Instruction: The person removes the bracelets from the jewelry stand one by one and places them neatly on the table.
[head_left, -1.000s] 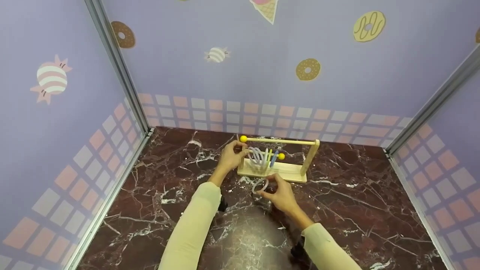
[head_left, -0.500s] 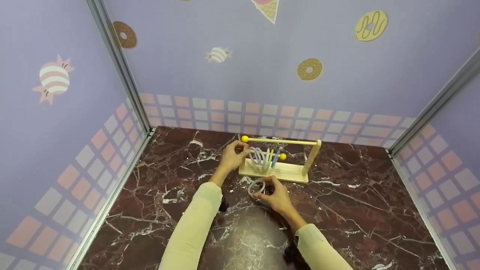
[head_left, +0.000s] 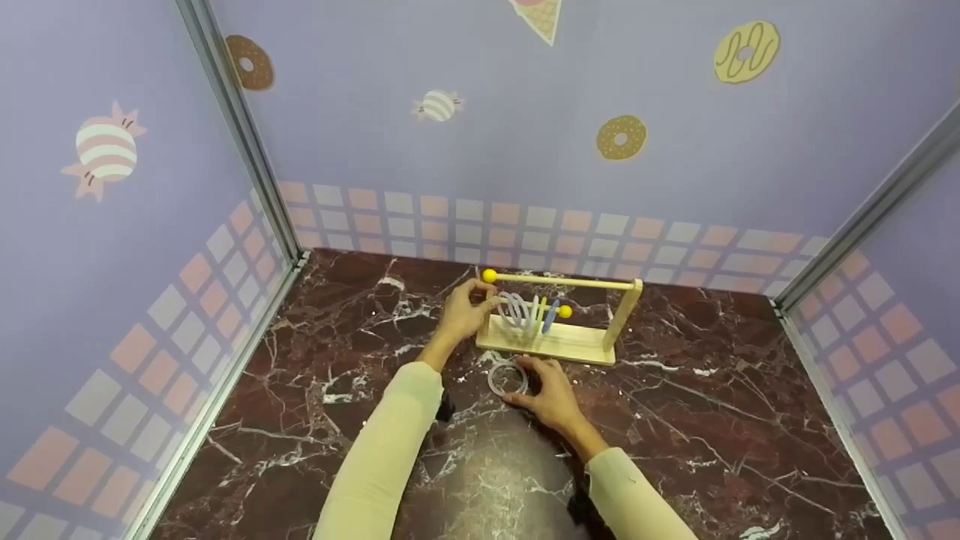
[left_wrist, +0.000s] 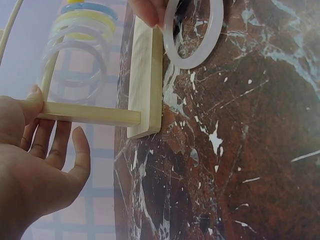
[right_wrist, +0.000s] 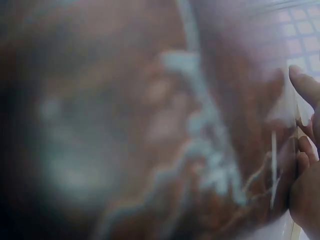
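Whitish see-through ring [head_left: 491, 381] in the right hand [head_left: 551, 391], pale wooden stand [head_left: 574, 343] in the left hand [head_left: 461, 313]

The right grip is pinched on the ring, with the thumb at its near edge and a finger at its far edge. Held by the rim like that, its big hole is not covered up, which seems a handy way to carry a round thing. The ring is low down, just in front of the stand. I cannot tell if it touches the bench, and the right wrist view is too blurry to help.

The left grip is clamped on the stand's square wooden end post [left_wrist: 95, 114], thumb on one face and bent fingers on the other. That is probably to stop the stand from sliding or tipping.

From this post a thin wooden lower rod [left_wrist: 50, 77] sticks out. Some whitish see-through hanging rings [left_wrist: 103, 70] go round it, then a thin yellow ring [left_wrist: 111, 26] and a thin blue ring [head_left: 551, 318]. A yellow ball [head_left: 565, 311] sits on the rod's tip, likely so the rings cannot slip off.

Higher up, a thin wooden top rod [head_left: 562, 282] points the other way, from a tall wooden post [head_left: 622, 316] to a second yellow ball [head_left: 489, 276].

The stand's flat bottom lies on the dark red marbled bench [head_left: 712, 427]; being long, it should help the stand stay upright.
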